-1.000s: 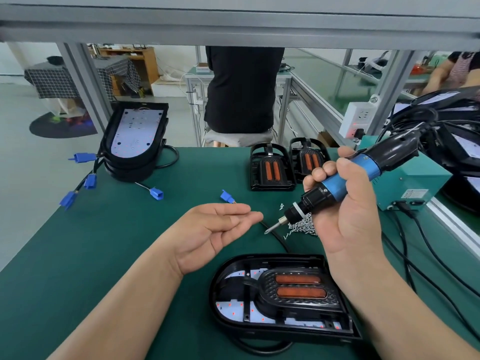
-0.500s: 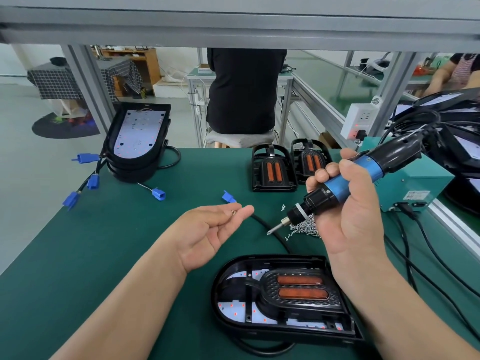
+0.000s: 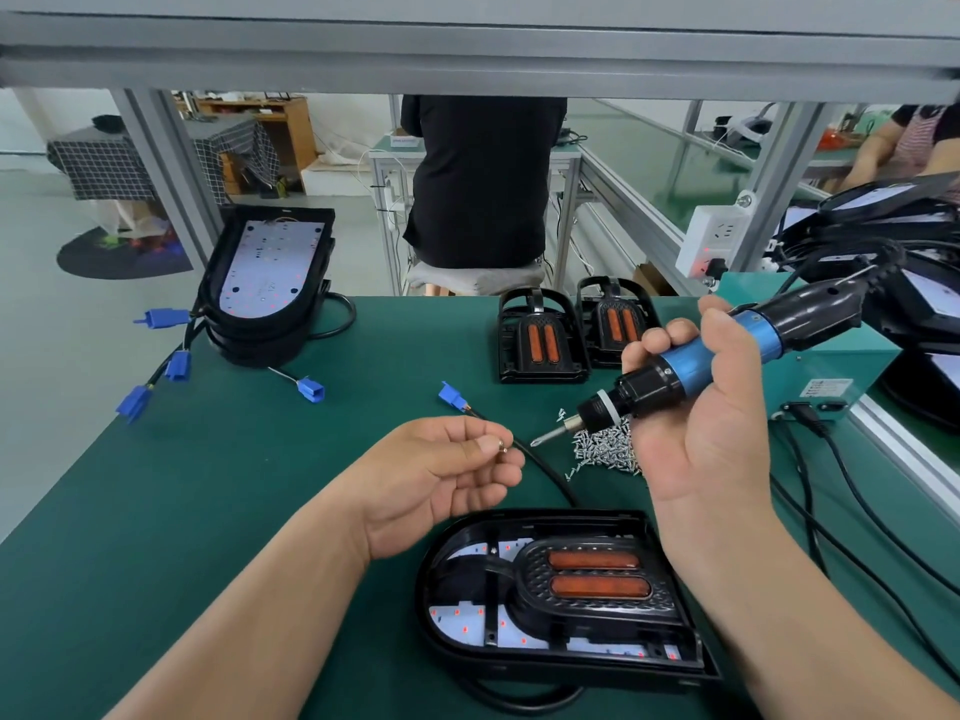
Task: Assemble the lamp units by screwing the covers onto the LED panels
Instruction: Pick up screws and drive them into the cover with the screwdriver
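A black lamp unit lies near the front edge, its cover with two orange lenses seated on the white LED panel. Above it my left hand pinches a small screw between thumb and forefinger. My right hand grips a blue and black electric screwdriver, its bit pointing left at the screw, a short gap away. A pile of loose screws lies on the green mat under the bit.
Two spare covers stand at the back centre. A stack of LED panels with blue connectors sits at back left. A teal power box and black cables lie right. A person sits beyond the table.
My left hand went from open palm up to fingers curled, pinching a screw at its tips. The screwdriver stayed almost where it was.
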The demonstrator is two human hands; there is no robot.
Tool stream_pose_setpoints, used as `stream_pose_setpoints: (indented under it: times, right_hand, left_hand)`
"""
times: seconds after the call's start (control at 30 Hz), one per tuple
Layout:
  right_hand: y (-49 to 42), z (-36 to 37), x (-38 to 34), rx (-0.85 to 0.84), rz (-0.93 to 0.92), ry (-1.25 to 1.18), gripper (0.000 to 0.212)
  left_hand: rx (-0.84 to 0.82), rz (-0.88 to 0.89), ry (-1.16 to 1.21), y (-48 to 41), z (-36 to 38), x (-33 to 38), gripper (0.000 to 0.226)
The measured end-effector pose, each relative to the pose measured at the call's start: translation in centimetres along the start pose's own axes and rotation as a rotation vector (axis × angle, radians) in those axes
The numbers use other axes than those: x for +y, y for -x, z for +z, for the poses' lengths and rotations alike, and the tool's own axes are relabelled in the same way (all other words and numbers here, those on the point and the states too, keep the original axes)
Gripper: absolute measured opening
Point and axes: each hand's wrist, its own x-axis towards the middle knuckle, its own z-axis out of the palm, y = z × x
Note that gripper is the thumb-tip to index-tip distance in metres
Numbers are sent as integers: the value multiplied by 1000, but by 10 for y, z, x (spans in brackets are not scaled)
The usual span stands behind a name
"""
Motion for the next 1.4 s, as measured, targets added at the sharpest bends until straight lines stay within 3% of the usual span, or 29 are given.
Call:
stream_pose_setpoints:
  times: [1.4]
  right_hand:
    - [2,5,6,-81,-28,93,13]
  left_hand:
    - [-27,35,-90,-3,5,-4,12]
